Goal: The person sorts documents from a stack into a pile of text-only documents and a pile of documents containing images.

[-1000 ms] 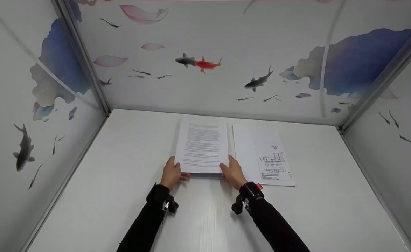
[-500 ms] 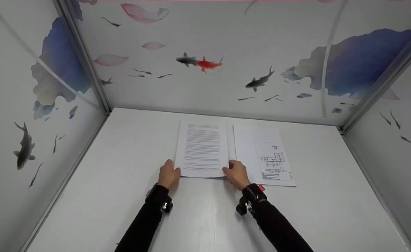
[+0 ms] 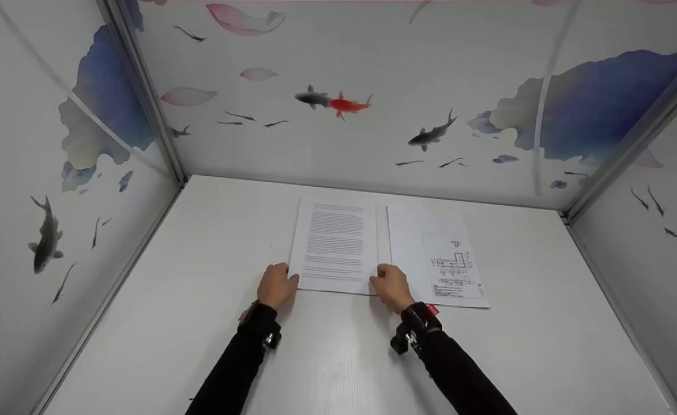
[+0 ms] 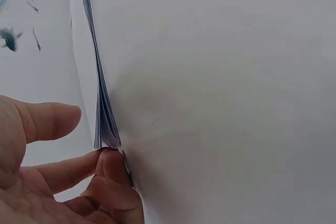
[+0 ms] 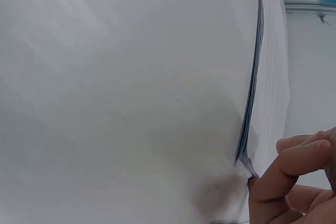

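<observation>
A stack of printed paper (image 3: 335, 245) lies on the white table, text side up, its edges seen side-on in both wrist views. My left hand (image 3: 277, 286) is at its near left corner. In the left wrist view the bent fingers (image 4: 113, 174) touch the slightly fanned corner, while the thumb stands apart from the sheets. At the near right corner is my right hand (image 3: 393, 287), its bent fingers (image 5: 273, 182) against that corner in the right wrist view. Its thumb shows no sheet pinched under it.
Just right of the stack lies a second set of sheets (image 3: 410, 253) with a technical drawing on top. The white table (image 3: 338, 357) is bounded by walls printed with fish and petals. A wrist camera is strapped to each sleeve.
A second ago both hands held the stack by its near corners, with a shadow beneath its near edge. Now it lies flat, slightly nearer, and both thumbs have drawn back to its edges.
</observation>
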{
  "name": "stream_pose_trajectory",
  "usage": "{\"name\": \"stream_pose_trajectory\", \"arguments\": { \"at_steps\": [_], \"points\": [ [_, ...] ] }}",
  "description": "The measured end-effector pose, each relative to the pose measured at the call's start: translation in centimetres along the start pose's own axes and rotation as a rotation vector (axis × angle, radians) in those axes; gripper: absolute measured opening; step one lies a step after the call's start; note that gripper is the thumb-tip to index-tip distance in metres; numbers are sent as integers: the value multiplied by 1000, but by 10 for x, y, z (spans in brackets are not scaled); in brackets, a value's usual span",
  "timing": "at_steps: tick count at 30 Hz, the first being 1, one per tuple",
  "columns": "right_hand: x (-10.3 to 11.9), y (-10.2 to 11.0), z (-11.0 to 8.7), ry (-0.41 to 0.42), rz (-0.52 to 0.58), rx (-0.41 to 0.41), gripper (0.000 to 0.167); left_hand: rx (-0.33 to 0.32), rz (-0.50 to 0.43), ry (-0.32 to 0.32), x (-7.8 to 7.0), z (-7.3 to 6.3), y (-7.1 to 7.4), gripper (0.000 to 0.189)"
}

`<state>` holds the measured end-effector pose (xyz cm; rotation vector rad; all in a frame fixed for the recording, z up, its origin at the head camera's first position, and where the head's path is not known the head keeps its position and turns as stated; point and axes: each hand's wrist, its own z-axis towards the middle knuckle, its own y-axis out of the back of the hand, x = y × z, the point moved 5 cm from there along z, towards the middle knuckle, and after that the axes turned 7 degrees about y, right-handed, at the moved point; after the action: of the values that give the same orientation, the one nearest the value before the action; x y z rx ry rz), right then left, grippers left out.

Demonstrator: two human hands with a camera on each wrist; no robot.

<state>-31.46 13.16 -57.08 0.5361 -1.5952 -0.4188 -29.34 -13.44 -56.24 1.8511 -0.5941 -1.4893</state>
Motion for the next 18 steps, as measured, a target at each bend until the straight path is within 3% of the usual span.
{"name": "stream_pose_trajectory", "arguments": {
  "at_steps": [6,11,18],
  "points": [
    [-1,-4,-2,-30,27,65,40,-11,78,12,0,-8,-2,34],
    [0,-6,-3,-5,42,95,15,-9,202,0,-1,-13,-5,39],
    [-1,-4,-3,21,37,98,15,4,277,-26,-1,-16,-9,44]
  ]
}}
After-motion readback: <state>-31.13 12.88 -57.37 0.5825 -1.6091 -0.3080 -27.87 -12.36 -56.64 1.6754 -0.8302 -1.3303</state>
